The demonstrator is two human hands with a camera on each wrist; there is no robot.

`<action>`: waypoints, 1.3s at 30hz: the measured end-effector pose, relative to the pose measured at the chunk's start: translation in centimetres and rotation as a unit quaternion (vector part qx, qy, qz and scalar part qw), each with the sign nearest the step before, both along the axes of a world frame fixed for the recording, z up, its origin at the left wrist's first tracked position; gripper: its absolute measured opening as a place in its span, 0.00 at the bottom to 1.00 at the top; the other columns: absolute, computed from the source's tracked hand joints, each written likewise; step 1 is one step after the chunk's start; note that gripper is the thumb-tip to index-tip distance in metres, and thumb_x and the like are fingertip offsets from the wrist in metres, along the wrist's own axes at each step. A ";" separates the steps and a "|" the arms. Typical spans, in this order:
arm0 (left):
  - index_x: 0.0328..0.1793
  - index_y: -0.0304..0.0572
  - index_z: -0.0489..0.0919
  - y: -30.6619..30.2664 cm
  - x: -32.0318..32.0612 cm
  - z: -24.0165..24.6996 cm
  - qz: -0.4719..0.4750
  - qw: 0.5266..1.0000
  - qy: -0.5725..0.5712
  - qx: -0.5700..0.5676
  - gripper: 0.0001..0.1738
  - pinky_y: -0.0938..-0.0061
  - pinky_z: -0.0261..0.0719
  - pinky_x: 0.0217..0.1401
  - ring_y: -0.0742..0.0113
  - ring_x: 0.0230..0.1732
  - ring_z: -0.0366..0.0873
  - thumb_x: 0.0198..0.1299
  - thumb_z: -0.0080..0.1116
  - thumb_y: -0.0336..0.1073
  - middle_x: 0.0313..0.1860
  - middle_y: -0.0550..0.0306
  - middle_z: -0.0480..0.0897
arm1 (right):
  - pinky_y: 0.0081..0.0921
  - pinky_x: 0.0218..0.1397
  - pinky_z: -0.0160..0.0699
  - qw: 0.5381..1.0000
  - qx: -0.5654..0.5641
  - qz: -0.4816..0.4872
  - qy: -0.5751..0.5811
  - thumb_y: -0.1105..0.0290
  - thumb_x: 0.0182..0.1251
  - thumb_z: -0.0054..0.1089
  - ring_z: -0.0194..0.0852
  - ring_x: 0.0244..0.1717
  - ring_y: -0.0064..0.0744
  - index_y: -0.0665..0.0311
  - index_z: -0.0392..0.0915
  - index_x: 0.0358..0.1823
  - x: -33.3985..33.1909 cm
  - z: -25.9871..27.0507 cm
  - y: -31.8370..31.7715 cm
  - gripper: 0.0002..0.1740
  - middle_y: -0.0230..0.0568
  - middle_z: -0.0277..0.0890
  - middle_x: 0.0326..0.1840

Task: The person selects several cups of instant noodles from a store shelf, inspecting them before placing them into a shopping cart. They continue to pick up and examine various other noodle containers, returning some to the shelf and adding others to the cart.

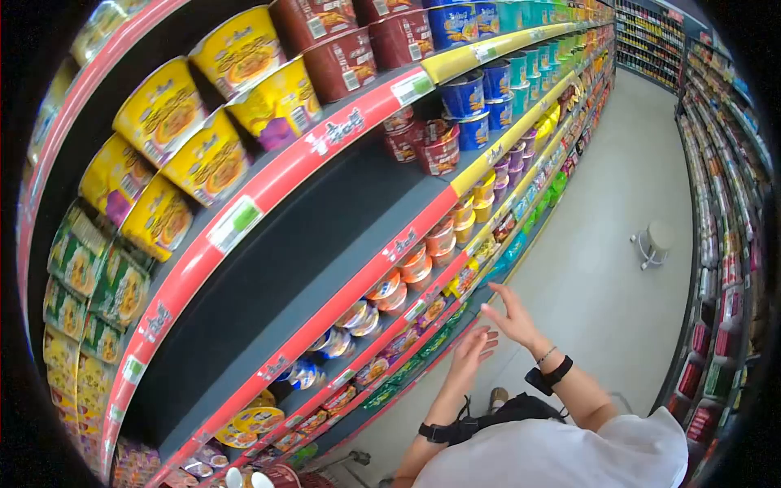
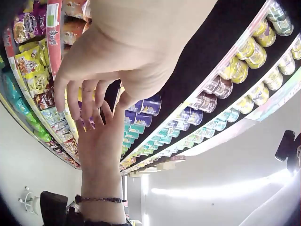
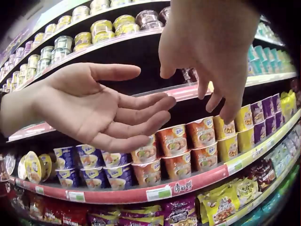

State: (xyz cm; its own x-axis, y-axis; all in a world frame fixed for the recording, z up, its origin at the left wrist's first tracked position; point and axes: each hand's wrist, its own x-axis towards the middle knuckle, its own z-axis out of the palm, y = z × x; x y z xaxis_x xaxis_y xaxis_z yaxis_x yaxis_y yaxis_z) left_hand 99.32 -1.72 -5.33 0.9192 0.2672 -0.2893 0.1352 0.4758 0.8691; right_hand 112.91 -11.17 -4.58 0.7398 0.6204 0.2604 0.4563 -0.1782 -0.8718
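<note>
Both hands are in front of the body beside a supermarket noodle shelf, holding nothing. The left hand (image 1: pixel 470 351) has its fingers extended; in the right wrist view this left hand (image 3: pixel 94 108) shows its palm turned upward. Slightly farther out, the right hand (image 1: pixel 517 317) has its thumb and fingers spread apart, above a bracelet and a black strap on the wrist. From the right wrist, the right hand (image 3: pixel 207 52) points fingers downward. Nearest the hands are shelved orange noodle cups (image 3: pixel 174 141), blue noodle cups (image 3: pixel 91 162) and yellow noodle cups (image 3: pixel 228 141).
Dark red noodle tubs (image 1: pixel 438 146) stand at the far end of a dark shelf (image 1: pixel 301 236). Yellow noodle tubs (image 1: pixel 238 53) fill the shelf above. A white wheeled stool (image 1: pixel 653 240) stands on the aisle floor (image 1: pixel 602 203). Opposite runs another stocked shelf (image 1: pixel 720 228).
</note>
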 end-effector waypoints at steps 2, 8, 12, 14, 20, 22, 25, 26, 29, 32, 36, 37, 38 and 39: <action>0.64 0.40 0.71 1.1 2.8 0.6 0.003 0.998 0.011 0.069 0.21 0.65 0.73 0.63 0.61 0.59 0.76 0.73 0.47 0.45 0.59 0.52 0.78 | 0.39 0.69 0.61 0.999 0.028 -0.007 -0.014 0.53 0.65 0.62 0.62 0.66 0.53 0.69 0.65 0.65 4.3 0.5 1.4 0.35 0.55 0.67 0.63; 0.64 0.37 0.70 7.5 7.2 4.3 0.106 0.982 -0.069 0.142 0.20 0.69 0.75 0.60 0.64 0.56 0.78 0.72 0.50 0.41 0.58 0.51 0.79 | 0.37 0.65 0.66 0.989 0.131 -0.060 -0.042 0.57 0.64 0.65 0.62 0.66 0.47 0.66 0.61 0.68 10.9 5.8 8.0 0.37 0.51 0.62 0.64; 0.63 0.36 0.71 11.3 9.8 7.1 0.177 0.960 -0.125 0.177 0.19 0.70 0.76 0.60 0.66 0.54 0.79 0.72 0.49 0.39 0.56 0.50 0.80 | 0.40 0.68 0.63 0.969 0.172 -0.126 -0.121 0.62 0.60 0.68 0.59 0.68 0.51 0.62 0.59 0.70 17.4 9.3 13.0 0.39 0.53 0.59 0.66; 0.61 0.35 0.72 12.6 10.7 8.5 0.192 0.954 -0.140 0.183 0.17 0.70 0.76 0.60 0.66 0.54 0.79 0.72 0.49 0.38 0.54 0.50 0.81 | 0.41 0.68 0.64 0.957 0.157 -0.157 -0.188 0.62 0.58 0.70 0.59 0.68 0.51 0.57 0.59 0.72 20.7 10.6 15.6 0.41 0.52 0.59 0.68; 0.60 0.34 0.73 14.8 9.2 8.5 0.201 0.949 -0.145 0.192 0.17 0.68 0.76 0.61 0.64 0.56 0.79 0.73 0.48 0.37 0.54 0.48 0.81 | 0.40 0.67 0.66 0.968 0.150 -0.092 -0.177 0.62 0.45 0.78 0.66 0.64 0.54 0.61 0.67 0.65 26.8 9.8 21.2 0.43 0.54 0.68 0.63; 0.60 0.34 0.73 15.0 8.5 8.4 0.218 0.943 -0.149 0.205 0.16 0.68 0.76 0.61 0.62 0.57 0.79 0.73 0.47 0.36 0.53 0.48 0.81 | 0.33 0.61 0.72 0.968 0.178 -0.109 -0.142 0.66 0.47 0.78 0.72 0.58 0.44 0.63 0.70 0.61 25.5 10.2 21.0 0.38 0.45 0.73 0.58; 0.59 0.33 0.73 14.8 7.6 8.3 0.261 0.934 -0.151 0.190 0.16 0.67 0.76 0.61 0.62 0.56 0.79 0.73 0.47 0.36 0.52 0.48 0.81 | 0.24 0.53 0.76 0.962 0.269 -0.034 -0.037 0.70 0.55 0.74 0.74 0.54 0.28 0.62 0.70 0.62 22.0 11.8 19.4 0.33 0.37 0.75 0.54; 0.61 0.33 0.71 14.8 7.2 8.3 0.252 0.934 -0.149 0.205 0.16 0.67 0.75 0.62 0.62 0.57 0.78 0.72 0.48 0.35 0.54 0.47 0.80 | 0.23 0.52 0.77 0.950 0.314 -0.002 0.005 0.72 0.56 0.73 0.74 0.52 0.25 0.63 0.70 0.62 21.2 12.0 18.9 0.31 0.35 0.75 0.52; 0.66 0.33 0.68 13.3 6.8 9.5 0.286 0.914 -0.192 0.212 0.20 0.66 0.75 0.63 0.63 0.58 0.77 0.70 0.51 0.32 0.62 0.47 0.75 | 0.22 0.50 0.78 0.947 0.305 0.048 0.083 0.69 0.65 0.66 0.75 0.48 0.22 0.65 0.70 0.61 18.5 12.0 16.6 0.25 0.33 0.75 0.49; 0.77 0.39 0.54 11.5 5.8 10.0 0.311 0.898 -0.202 0.237 0.40 0.62 0.71 0.68 0.58 0.68 0.67 0.62 0.62 0.32 0.74 0.46 0.60 | 0.22 0.50 0.79 0.883 0.272 0.225 0.311 0.50 0.74 0.50 0.76 0.49 0.21 0.61 0.67 0.64 16.5 9.8 14.3 0.27 0.32 0.76 0.56; 0.82 0.46 0.43 8.5 2.7 9.7 0.339 0.878 -0.206 0.267 0.62 0.57 0.66 0.72 0.52 0.76 0.56 0.47 0.76 0.37 0.78 0.47 0.51 | 0.27 0.60 0.74 0.834 0.219 0.278 0.423 0.44 0.74 0.45 0.71 0.59 0.26 0.62 0.63 0.68 10.4 8.7 11.4 0.33 0.35 0.71 0.62; 0.82 0.46 0.43 7.5 1.5 9.5 0.338 0.877 -0.198 0.277 0.65 0.56 0.64 0.72 0.51 0.76 0.55 0.44 0.78 0.37 0.78 0.47 0.52 | 0.30 0.64 0.72 0.832 0.187 0.275 0.444 0.42 0.74 0.42 0.68 0.64 0.28 0.63 0.61 0.70 9.0 8.2 10.7 0.36 0.37 0.69 0.65; 0.82 0.47 0.44 6.6 0.2 8.9 0.341 0.871 -0.182 0.303 0.70 0.54 0.63 0.72 0.49 0.78 0.51 0.37 0.82 0.43 0.78 0.47 0.49 | 0.34 0.69 0.66 0.838 0.123 0.312 0.430 0.40 0.75 0.38 0.61 0.70 0.33 0.63 0.56 0.73 7.8 8.1 9.9 0.39 0.40 0.63 0.71; 0.82 0.47 0.43 5.5 -1.1 8.1 0.348 0.866 -0.166 0.319 0.71 0.54 0.60 0.73 0.49 0.78 0.50 0.36 0.82 0.46 0.78 0.45 0.50 | 0.36 0.70 0.66 0.849 0.108 0.274 0.438 0.38 0.75 0.34 0.61 0.71 0.34 0.62 0.56 0.74 6.8 6.3 10.1 0.39 0.41 0.61 0.73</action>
